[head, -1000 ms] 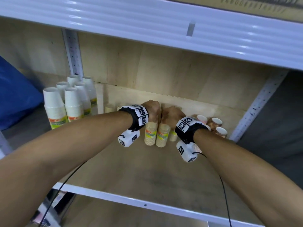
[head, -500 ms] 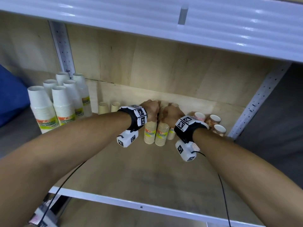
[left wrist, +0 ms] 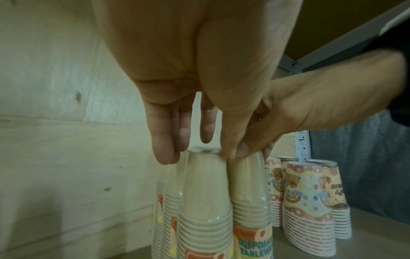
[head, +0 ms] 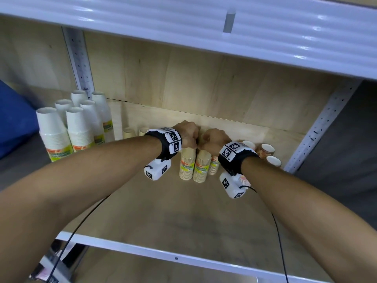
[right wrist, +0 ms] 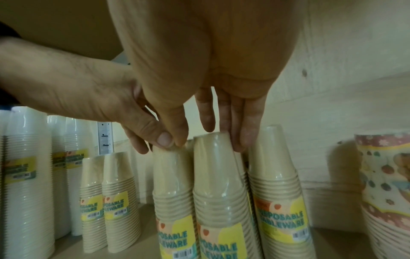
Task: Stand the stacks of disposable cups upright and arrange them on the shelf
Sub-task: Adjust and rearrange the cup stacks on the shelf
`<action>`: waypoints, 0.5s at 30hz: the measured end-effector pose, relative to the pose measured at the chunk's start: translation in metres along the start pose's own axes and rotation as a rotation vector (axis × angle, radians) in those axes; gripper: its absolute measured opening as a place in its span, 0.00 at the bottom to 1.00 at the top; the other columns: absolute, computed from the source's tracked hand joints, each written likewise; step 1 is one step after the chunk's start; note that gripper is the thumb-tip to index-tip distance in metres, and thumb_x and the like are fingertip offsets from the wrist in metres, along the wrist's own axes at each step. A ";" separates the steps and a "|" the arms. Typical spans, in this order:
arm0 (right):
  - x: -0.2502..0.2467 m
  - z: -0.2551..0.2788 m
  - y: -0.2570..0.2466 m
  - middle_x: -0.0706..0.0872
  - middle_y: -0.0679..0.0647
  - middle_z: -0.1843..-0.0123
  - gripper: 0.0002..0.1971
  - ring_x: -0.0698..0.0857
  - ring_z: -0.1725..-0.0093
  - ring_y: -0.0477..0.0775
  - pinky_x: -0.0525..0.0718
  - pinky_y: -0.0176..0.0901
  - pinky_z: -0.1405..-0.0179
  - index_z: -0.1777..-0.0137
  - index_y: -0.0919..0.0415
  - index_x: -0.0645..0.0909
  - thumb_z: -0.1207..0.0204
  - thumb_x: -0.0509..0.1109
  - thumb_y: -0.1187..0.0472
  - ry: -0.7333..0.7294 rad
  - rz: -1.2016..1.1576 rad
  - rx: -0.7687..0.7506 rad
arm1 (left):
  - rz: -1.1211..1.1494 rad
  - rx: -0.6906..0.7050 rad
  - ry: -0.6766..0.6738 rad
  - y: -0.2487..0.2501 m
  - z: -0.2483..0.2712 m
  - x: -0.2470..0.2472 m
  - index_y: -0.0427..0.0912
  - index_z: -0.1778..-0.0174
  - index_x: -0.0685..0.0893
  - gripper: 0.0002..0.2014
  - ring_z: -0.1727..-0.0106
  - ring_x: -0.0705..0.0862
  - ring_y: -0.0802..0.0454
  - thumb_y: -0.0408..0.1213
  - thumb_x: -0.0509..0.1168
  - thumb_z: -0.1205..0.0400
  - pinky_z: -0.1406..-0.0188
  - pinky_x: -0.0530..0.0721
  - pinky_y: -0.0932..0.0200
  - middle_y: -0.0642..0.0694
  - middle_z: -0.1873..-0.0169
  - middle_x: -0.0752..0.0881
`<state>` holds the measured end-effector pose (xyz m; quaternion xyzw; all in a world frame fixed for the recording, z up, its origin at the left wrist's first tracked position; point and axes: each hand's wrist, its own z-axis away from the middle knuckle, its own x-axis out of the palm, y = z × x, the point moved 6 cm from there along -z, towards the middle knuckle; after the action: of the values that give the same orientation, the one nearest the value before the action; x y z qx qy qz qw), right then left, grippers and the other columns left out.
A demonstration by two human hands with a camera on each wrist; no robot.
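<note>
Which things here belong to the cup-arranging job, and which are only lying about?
Job:
- tan cup stacks
- white cup stacks
- patterned cup stacks
- shelf
- left hand
- right hand

Lying about:
- blue object
- black cable

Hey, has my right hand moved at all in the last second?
No, not noticeably. The right hand still pinches the top of the same tan cup stack, keeping its spacing from the patterned cups to its right.
</note>
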<state>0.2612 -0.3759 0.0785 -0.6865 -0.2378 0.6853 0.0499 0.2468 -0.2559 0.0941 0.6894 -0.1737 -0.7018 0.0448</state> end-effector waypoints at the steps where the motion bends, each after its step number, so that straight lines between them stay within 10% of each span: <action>1: -0.005 0.000 -0.002 0.86 0.54 0.50 0.12 0.86 0.51 0.57 0.81 0.43 0.58 0.51 0.57 0.84 0.30 0.76 0.52 0.011 0.001 0.008 | 0.003 -0.003 0.014 -0.002 0.001 -0.005 0.44 0.46 0.88 0.15 0.50 0.86 0.44 0.43 0.77 0.27 0.47 0.87 0.49 0.44 0.48 0.88; 9: -0.036 -0.009 -0.041 0.82 0.53 0.44 0.18 0.82 0.52 0.53 0.75 0.38 0.67 0.44 0.55 0.82 0.31 0.76 0.49 0.081 0.002 -0.027 | -0.015 -0.063 0.104 -0.034 0.007 -0.053 0.46 0.37 0.81 0.19 0.49 0.79 0.47 0.44 0.75 0.23 0.54 0.78 0.57 0.45 0.39 0.79; 15: -0.029 -0.016 -0.091 0.80 0.51 0.43 0.24 0.79 0.50 0.51 0.75 0.39 0.55 0.39 0.58 0.82 0.31 0.78 0.46 0.061 0.000 -0.107 | -0.017 -0.157 0.196 -0.072 0.027 -0.088 0.47 0.37 0.82 0.19 0.47 0.79 0.46 0.43 0.75 0.22 0.55 0.76 0.57 0.45 0.40 0.77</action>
<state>0.2552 -0.3031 0.1421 -0.7087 -0.2728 0.6504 0.0203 0.2369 -0.1566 0.1553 0.7506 -0.1072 -0.6428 0.1095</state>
